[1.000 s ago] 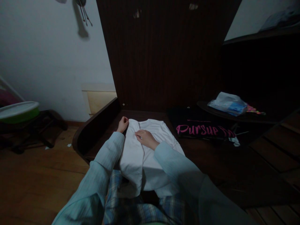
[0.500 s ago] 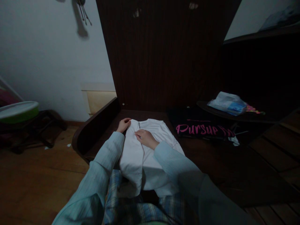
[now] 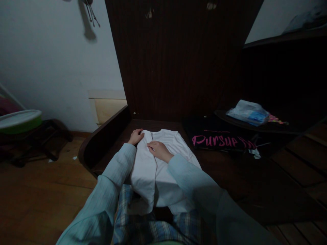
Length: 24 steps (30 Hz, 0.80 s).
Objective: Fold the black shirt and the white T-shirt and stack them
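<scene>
A white shirt (image 3: 163, 173) lies on a dark wooden surface (image 3: 230, 177) in front of me, its left side folded over toward the middle. My left hand (image 3: 136, 136) rests at the shirt's top left corner, fingers curled on the fabric edge. My right hand (image 3: 158, 150) lies flat on the folded part near the collar, fingers together and pressing down. Both arms wear pale blue sleeves.
A black garment with pink lettering (image 3: 219, 139) lies to the right of the shirt. Behind it a plastic-wrapped packet (image 3: 248, 112) sits on a dark shelf. A dark panel (image 3: 178, 58) rises behind. A green-rimmed basin (image 3: 19, 121) stands at left on the wooden floor.
My left hand has shifted slightly at the shirt's top left corner, its fingers spreading a little along the edge. My right hand has stayed put.
</scene>
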Available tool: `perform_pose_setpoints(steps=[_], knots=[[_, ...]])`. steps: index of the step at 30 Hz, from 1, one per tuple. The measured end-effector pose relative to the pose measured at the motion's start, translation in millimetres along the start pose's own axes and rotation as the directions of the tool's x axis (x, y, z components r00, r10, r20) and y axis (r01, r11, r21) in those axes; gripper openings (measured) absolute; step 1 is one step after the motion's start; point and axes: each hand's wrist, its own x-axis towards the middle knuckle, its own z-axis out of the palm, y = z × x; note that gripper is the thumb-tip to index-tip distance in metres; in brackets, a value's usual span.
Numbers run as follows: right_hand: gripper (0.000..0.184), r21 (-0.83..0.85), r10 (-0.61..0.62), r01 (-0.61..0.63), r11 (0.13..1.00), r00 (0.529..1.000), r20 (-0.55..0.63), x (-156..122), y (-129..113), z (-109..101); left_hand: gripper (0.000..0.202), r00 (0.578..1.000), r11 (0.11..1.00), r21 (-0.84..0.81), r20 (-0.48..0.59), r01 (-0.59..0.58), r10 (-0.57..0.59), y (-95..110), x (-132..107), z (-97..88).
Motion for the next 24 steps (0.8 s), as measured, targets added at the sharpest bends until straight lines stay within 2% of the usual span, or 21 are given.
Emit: perform_pose_setpoints(steps=[2,4,6,7,10,13,19,24], knots=[[0.023,-0.004,0.003,-0.003,1.000,1.000,0.000,0,0,0,0.041,1.000,0.999,0.036,-0.020,-0.010,0.011,5,-6,-3.0],[0.023,-0.009,0.006,-0.006,1.000,1.000,-0.002,0,0,0,0.045,0.993,0.997,0.068,-0.112,-0.032,0.040,10,-14,-7.1],[0.023,-0.013,0.005,-0.005,1.000,1.000,-0.003,-1,0,1,0.043,0.975,0.991,0.109,-0.197,-0.079,0.099,15,-25,-11.2],[0.023,-0.015,0.004,-0.004,1.000,1.000,-0.004,0,0,2,0.039,0.970,0.986,0.125,-0.203,-0.110,0.134,16,-30,-13.1],[0.023,-0.015,0.005,-0.005,1.000,1.000,-0.008,0,-1,2,0.033,0.974,0.968,0.145,-0.067,-0.205,0.216,20,-49,-17.7],[0.022,-0.009,0.010,-0.010,1.000,1.000,-0.009,0,-2,1,0.036,0.967,0.945,0.208,0.089,-0.251,0.237,23,-65,-22.0],[0.023,0.001,0.039,-0.039,0.999,0.999,-0.008,1,-3,-2,0.048,0.925,0.877,0.389,0.354,-0.283,0.141,27,-79,-30.2],[0.027,-0.017,0.098,-0.098,0.995,0.995,0.021,5,0,-1,0.060,0.865,0.851,0.438,0.501,-0.289,0.036,27,-66,-33.7]])
